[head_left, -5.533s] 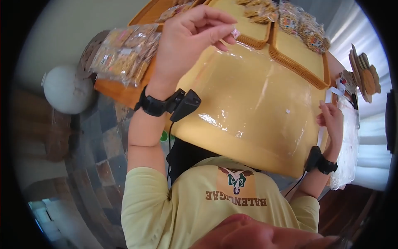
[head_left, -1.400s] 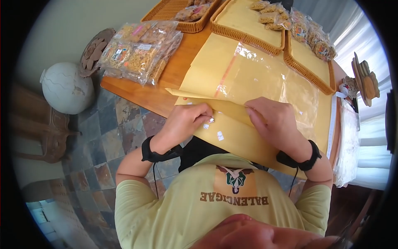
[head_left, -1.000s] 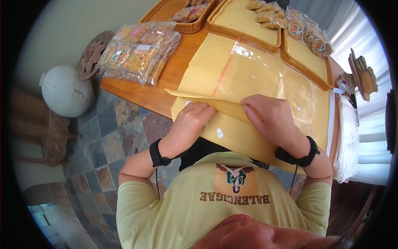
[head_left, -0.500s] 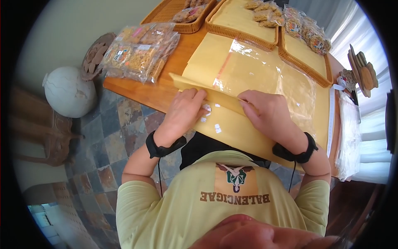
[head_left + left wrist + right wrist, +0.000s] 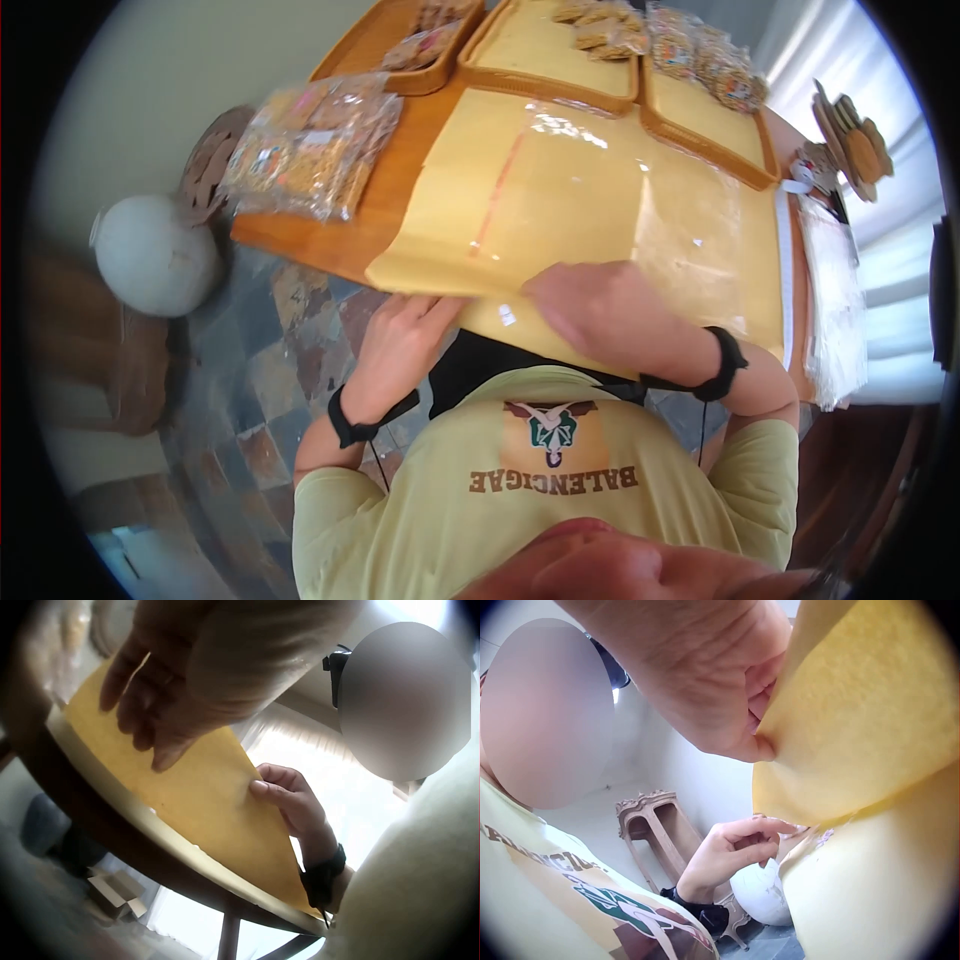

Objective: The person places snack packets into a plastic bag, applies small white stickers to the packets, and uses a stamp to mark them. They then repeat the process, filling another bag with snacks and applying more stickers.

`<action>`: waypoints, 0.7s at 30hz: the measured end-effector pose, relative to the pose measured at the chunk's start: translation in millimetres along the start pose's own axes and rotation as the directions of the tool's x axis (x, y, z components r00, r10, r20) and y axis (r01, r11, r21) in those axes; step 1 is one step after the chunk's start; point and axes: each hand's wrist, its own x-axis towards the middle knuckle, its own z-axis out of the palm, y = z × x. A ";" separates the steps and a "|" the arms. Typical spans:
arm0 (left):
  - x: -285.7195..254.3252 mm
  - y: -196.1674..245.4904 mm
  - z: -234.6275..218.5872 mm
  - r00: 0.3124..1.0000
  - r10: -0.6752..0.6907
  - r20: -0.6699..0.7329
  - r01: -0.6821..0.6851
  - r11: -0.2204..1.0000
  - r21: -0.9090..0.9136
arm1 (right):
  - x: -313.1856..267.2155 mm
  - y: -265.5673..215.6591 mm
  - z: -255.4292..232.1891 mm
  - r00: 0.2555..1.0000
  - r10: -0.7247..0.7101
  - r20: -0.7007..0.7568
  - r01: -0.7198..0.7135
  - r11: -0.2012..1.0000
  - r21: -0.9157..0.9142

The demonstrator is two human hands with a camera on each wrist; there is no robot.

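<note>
My right hand [image 5: 610, 312] pinches the near edge of a large yellow paper sheet [image 5: 862, 712] between thumb and fingers, keeping that edge raised from the yellow layer beneath. Beside the table's near left edge is my left hand [image 5: 400, 335]. Its fingers reach towards the fold of the sheet, with the index finger stretched out in the right wrist view. Small white paper pieces [image 5: 825, 838] lie under the raised sheet by those fingertips. Another white piece [image 5: 506, 315] rests between the hands. Clear plastic [image 5: 590, 190] with a red stripe covers the sheet's top.
Wicker trays [image 5: 700, 152] stand along the back, some with bagged snacks. A stack of bagged snacks [image 5: 310, 150] sits at the table's left. Clear plastic bags [image 5: 832, 300] lie on the right. A white round pot [image 5: 160, 255] stands beyond the left edge.
The left hand was raised with a small piece pinched, and the sheet lay flat. Since then the right hand has lifted its edge. Lately the left hand has moved back from under the fold.
</note>
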 end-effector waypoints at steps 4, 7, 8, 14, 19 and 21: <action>-8.9 0.7 -44.5 0.893 0.087 0.441 0.030 0.968 -0.250 | -16.9 -11.2 30.7 0.985 -0.098 0.143 0.103 0.994 -0.032; -10.4 2.0 -68.1 0.891 0.199 0.408 0.004 0.895 -0.446 | -21.6 -18.1 30.5 0.963 -0.161 0.217 0.182 0.980 -0.081; -7.4 3.6 -64.3 0.891 0.210 0.404 -0.006 0.893 -0.450 | -22.8 -19.5 28.7 0.945 -0.161 0.284 0.185 0.981 -0.059; 23.2 7.0 -41.6 0.950 0.178 0.255 -0.119 0.966 -0.229 | -47.8 -0.2 0.2 0.982 -0.067 0.176 0.039 0.987 0.159; 67.2 -11.7 -30.4 0.927 -0.038 0.373 0.184 0.913 -0.364 | -79.9 27.2 -26.3 0.954 0.218 0.205 -0.170 0.959 -0.229; 87.2 -20.3 -14.3 0.922 -0.034 0.386 0.188 0.910 -0.369 | -90.1 37.0 -33.4 0.920 0.279 0.275 -0.223 0.950 -0.218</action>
